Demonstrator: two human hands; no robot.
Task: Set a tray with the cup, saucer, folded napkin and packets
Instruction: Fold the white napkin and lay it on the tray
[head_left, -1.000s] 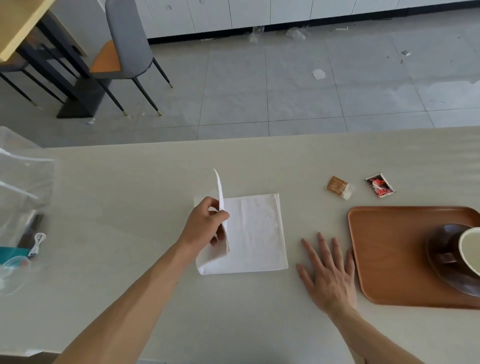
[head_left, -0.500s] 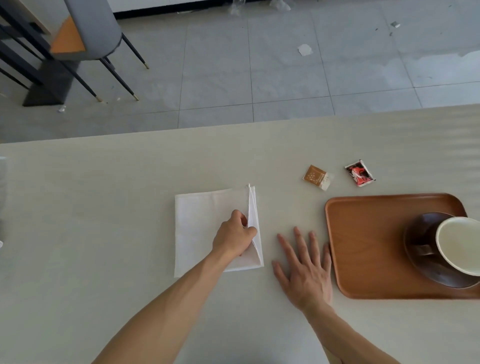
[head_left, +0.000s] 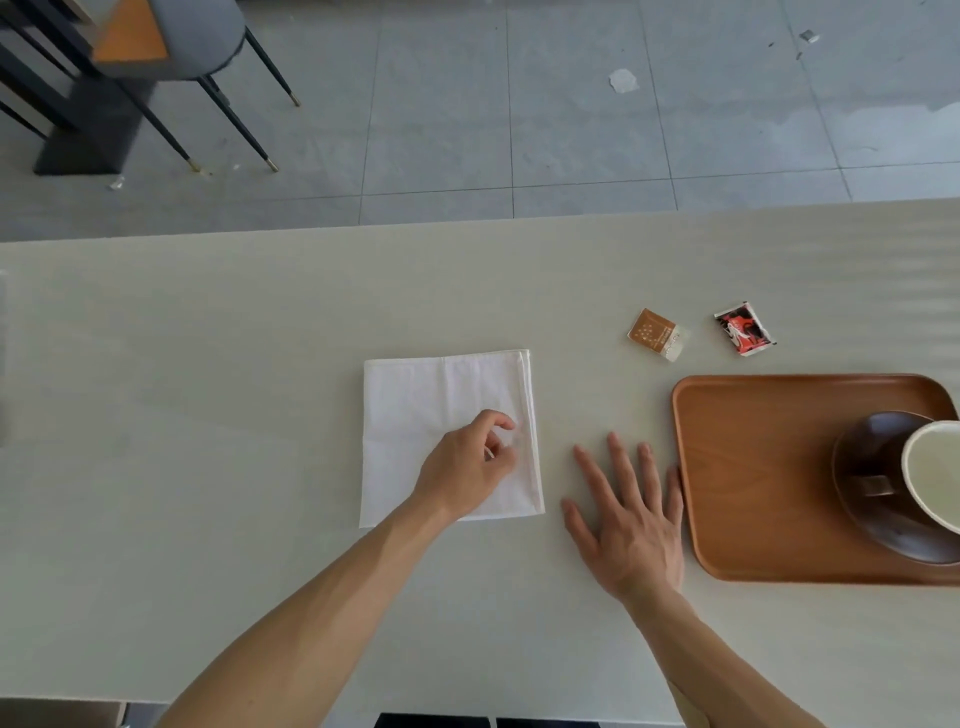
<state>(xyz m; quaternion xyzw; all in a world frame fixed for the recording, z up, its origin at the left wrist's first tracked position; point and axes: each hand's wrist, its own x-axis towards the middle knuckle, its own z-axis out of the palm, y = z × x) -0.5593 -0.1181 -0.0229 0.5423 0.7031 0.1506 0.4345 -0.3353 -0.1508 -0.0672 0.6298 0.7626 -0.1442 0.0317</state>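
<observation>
Fingers: your left hand (head_left: 467, 467) curls loosely on the napkin (head_left: 415, 415), right hand (head_left: 628, 525) splayed flat; cup (head_left: 935, 473), saucer (head_left: 878, 441) trayed; napkin, packets at 12 o'clock of the tray (head_left: 753, 467) remain.

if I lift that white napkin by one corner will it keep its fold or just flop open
Probably flop. The white napkin looks like thin, soft paper lying flat on the table, so it should droop from a corner. The layers at its right edge look loose, so they may separate. It seems very light; the left hand could slide it.
</observation>
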